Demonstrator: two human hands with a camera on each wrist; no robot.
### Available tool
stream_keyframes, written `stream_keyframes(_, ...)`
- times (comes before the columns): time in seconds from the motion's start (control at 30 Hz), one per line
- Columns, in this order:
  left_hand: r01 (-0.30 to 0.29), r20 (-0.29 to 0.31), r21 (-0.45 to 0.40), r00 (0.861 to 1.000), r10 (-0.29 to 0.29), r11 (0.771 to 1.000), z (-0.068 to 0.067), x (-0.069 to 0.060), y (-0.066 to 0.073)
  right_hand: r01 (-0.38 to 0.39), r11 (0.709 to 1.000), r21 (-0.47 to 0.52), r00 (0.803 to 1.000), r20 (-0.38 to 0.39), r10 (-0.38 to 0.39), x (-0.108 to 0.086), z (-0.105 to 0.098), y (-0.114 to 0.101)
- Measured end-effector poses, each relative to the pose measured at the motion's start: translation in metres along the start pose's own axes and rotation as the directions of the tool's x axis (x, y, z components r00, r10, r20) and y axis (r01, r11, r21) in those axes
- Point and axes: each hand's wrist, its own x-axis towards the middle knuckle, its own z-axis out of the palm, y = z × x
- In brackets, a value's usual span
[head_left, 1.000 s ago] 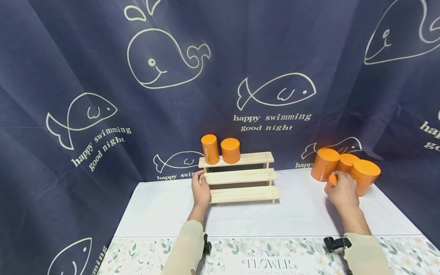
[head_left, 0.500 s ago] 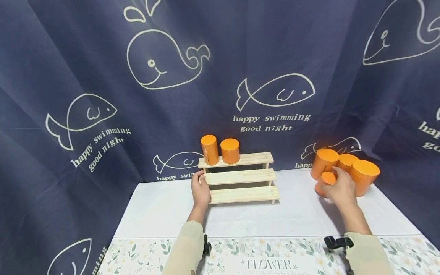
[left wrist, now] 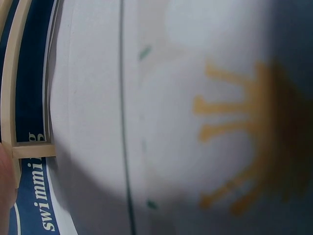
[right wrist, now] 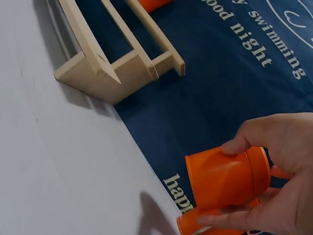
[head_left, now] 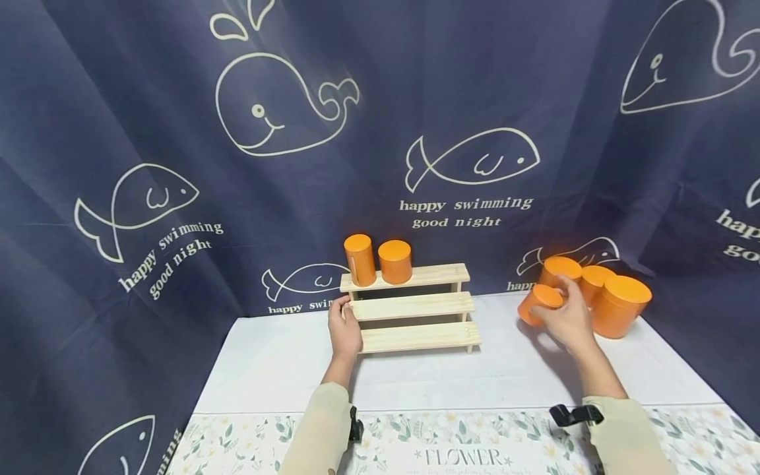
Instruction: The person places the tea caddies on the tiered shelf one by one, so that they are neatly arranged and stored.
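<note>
**Small orange can in hand, tilted beside its neighbours**

My right hand point(head_left: 570, 320) has its grip closed, thumb opposite fingers, on the small orange can point(right wrist: 222, 176); its base slants left and looks raised off the worktop point(head_left: 499, 369). My left hand point(head_left: 344, 333) grips the left end of the wooden rack point(head_left: 415, 305). To carry the can well, I'd squeeze lightly and evenly, bring it level, and leave the rack braced. Crowding the right side are the neighbouring can point(head_left: 562, 265), middle can point(head_left: 596, 276) and wide can point(head_left: 620, 310); moving leftward avoids knocking them. I cannot tell whether my fingers touch the neighbouring can. On the far, top tier, the tall can point(head_left: 361, 262) and squat can point(head_left: 396, 263) take up the left half.
</note>
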Motion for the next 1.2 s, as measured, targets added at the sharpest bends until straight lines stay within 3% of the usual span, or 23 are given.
stream_keyframes(0.4,-0.005,-0.007,0.018,1.000,0.005,1.000,0.000,0.000,0.000,0.036,0.988,0.152,0.999,0.018,-0.039,0.007,0.022,-0.028)
stream_keyframes(0.63,-0.004,-0.023,0.017,1.000,0.005,1.000,0.000,-0.002,0.002,0.092,0.983,0.161,0.995,0.032,-0.098,0.007,0.033,-0.051)
stream_keyframes(0.83,-0.022,-0.031,0.035,0.999,0.023,0.999,-0.001,-0.001,0.001,0.149,0.971,0.187,0.986,0.048,-0.160,0.006,0.043,-0.067)
stream_keyframes(1.2,0.001,-0.011,0.036,1.000,0.000,0.999,0.000,-0.001,0.002,0.241,0.931,0.274,0.957,0.093,-0.275,0.013,0.070,-0.085)
